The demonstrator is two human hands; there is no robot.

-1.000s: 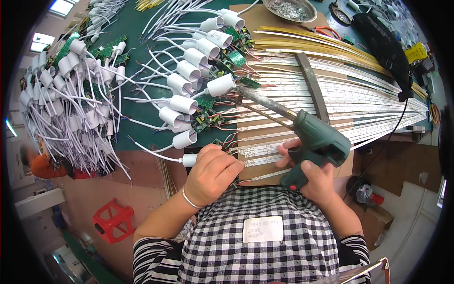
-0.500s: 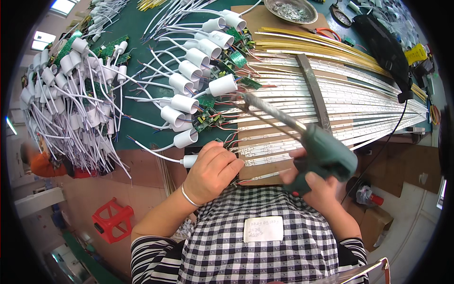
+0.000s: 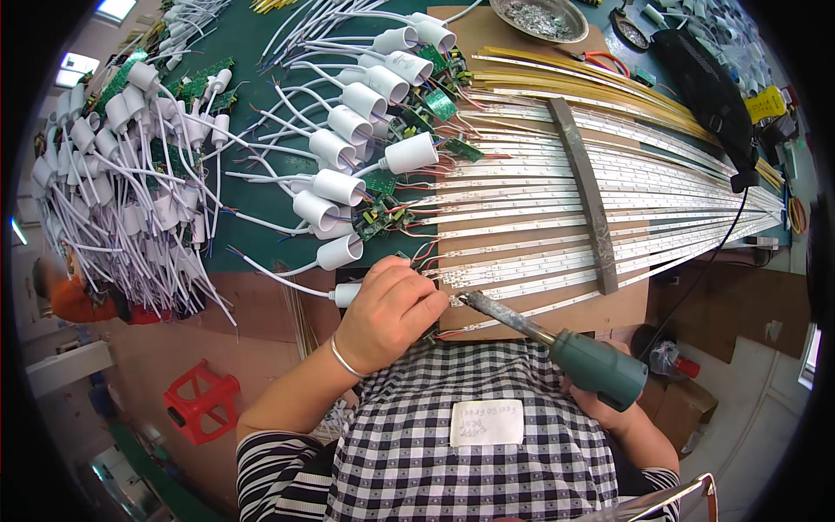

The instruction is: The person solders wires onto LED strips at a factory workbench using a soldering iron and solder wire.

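jutting from the gripping right hand (image 3: 606, 414), the soldering gun (image 3: 598, 369) ends beside the curled left hand (image 3: 385, 315), whose hold is hidden.

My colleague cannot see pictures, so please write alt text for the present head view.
The right hand holds a green soldering tool, its tip close to ends of white strips beside the left hand. White wired sockets lie leftward; a dark bar lies across the strips.

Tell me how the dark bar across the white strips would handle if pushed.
The bar looks squared-off, so it would probably slide rather than roll. It seems thick and solid, so likely stiff and fairly heavy for its size. Lying across the thin strips, it might drag some along.
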